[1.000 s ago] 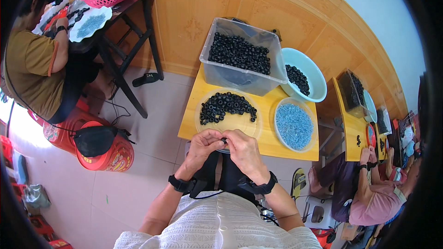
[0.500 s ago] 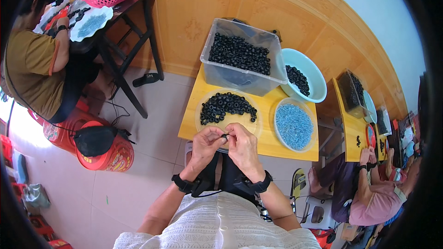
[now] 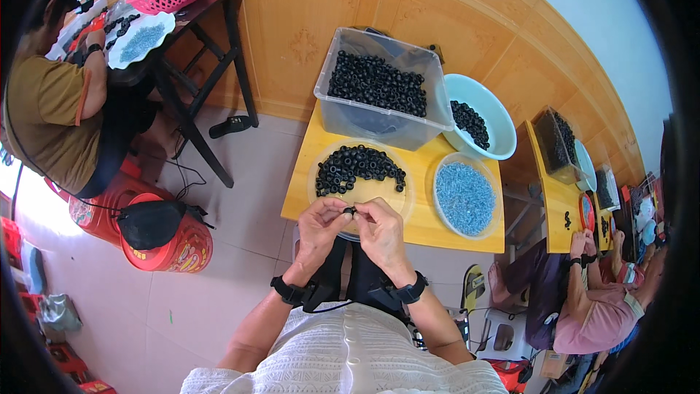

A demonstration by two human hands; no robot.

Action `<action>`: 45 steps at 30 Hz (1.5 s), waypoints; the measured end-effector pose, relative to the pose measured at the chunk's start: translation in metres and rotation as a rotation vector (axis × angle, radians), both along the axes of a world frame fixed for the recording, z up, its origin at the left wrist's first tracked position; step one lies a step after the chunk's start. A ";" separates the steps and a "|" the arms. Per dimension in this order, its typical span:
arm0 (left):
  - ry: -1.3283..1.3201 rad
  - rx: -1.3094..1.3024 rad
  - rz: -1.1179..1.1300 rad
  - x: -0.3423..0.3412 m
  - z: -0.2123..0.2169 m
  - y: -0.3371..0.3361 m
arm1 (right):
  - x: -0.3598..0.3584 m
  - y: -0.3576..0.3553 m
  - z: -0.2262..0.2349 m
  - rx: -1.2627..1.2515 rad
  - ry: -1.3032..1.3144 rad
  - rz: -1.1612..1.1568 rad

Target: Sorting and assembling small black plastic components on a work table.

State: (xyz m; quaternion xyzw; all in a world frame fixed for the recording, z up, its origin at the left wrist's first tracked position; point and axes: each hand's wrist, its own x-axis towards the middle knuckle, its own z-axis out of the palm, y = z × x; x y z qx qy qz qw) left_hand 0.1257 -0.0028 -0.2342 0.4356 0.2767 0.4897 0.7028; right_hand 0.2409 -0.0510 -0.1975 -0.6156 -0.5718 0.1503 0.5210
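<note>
My left hand (image 3: 321,232) and my right hand (image 3: 381,236) meet at the table's near edge, over the front of a round shallow tray (image 3: 405,203). Pinched between the fingertips of both is a small black ring-shaped piece (image 3: 350,211); its finer detail is too small to make out. Many similar black rings (image 3: 359,163) lie heaped across the far half of the tray. To the right stands a round clear tub (image 3: 435,208) full of small pale-blue translucent pieces (image 3: 467,199).
Behind the tray, a clear plastic bin (image 3: 379,125) of black rings stands on the yellow table (image 3: 300,188), beside a light-blue basin (image 3: 499,120). A person (image 3: 62,95) works at a dark table on the left. Others sit along a yellow table (image 3: 543,208) at right.
My hands, still pinching the black ring, have shifted very slightly; the ring sits a little farther left and up. The containers stay put.
</note>
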 end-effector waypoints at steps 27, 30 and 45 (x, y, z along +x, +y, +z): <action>0.075 -0.137 0.069 0.013 0.001 -0.009 | -0.002 0.000 -0.018 0.031 -0.240 -0.096; 0.179 -0.146 -0.049 0.011 -0.006 -0.007 | 0.000 -0.001 -0.015 0.013 -0.182 -0.108; 0.292 -0.137 -0.126 0.016 -0.009 -0.004 | 0.013 -0.002 -0.024 0.036 -0.237 -0.042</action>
